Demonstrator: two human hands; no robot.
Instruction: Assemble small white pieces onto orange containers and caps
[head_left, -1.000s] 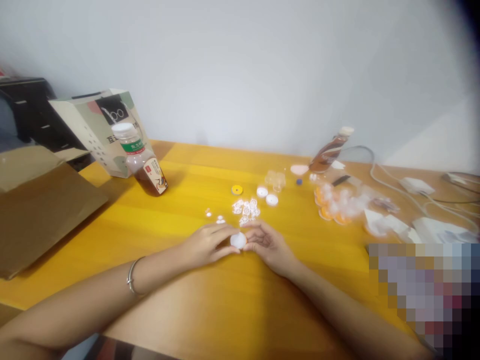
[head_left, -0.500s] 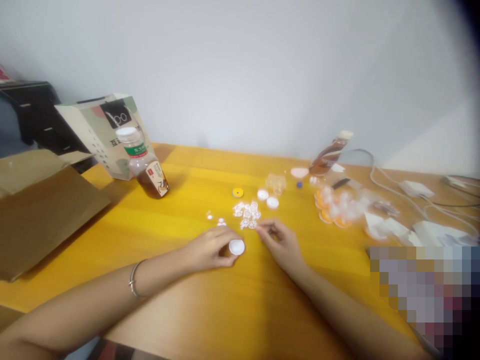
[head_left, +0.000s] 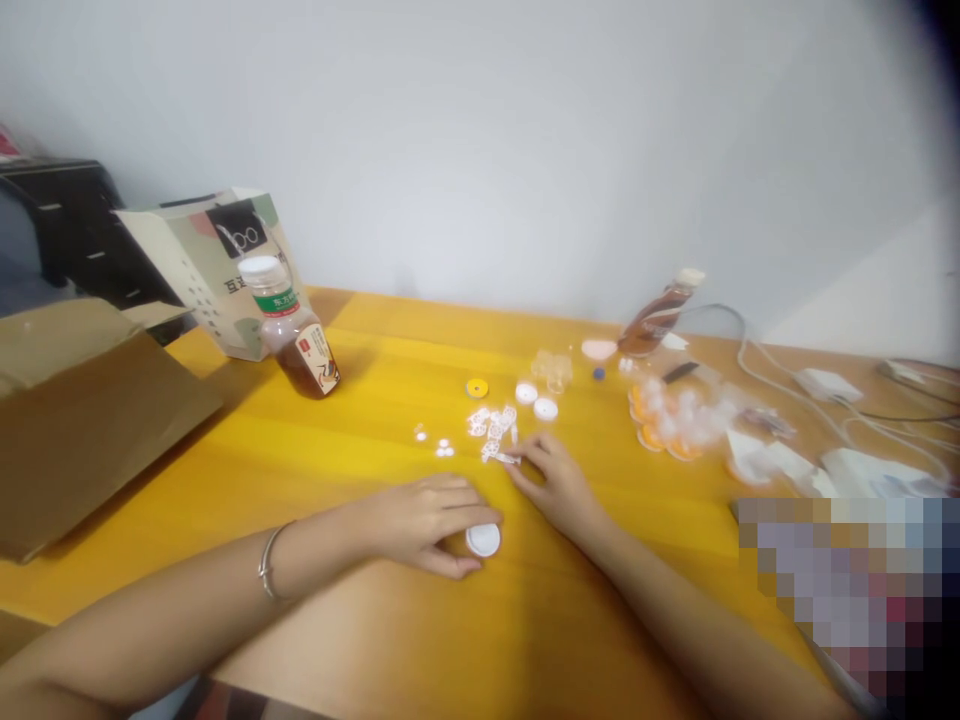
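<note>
A small round white cup-shaped part [head_left: 483,541] is beside my left hand [head_left: 431,525]. The fingertips of that hand touch or nearly touch its far edge, while the thumb is apart from it, so the hand looks open around the part. My right hand [head_left: 551,480] has thumb and fingertips closed at the near edge of a pile of white openwork wheel-like pieces [head_left: 495,425]. One thin white piece [head_left: 509,459] lies at those fingertips, seen edge-on. Several tiny white discs [head_left: 445,448] lie just beyond my left hand.
Beyond the pile are a yellow disc [head_left: 477,388] and two white round parts [head_left: 546,409]. Orange-and-clear parts [head_left: 667,415] and cables [head_left: 750,350] spread over the right. A drink bottle [head_left: 296,340], a paper bag [head_left: 225,280] and a cardboard box [head_left: 97,430] stand left; another bottle [head_left: 656,318] stands back right.
My left hand has moved nearer to me with the white cup-shaped part, and its thumb has come away from it. My right fingertips have shifted slightly at the pile, moving a piece.
</note>
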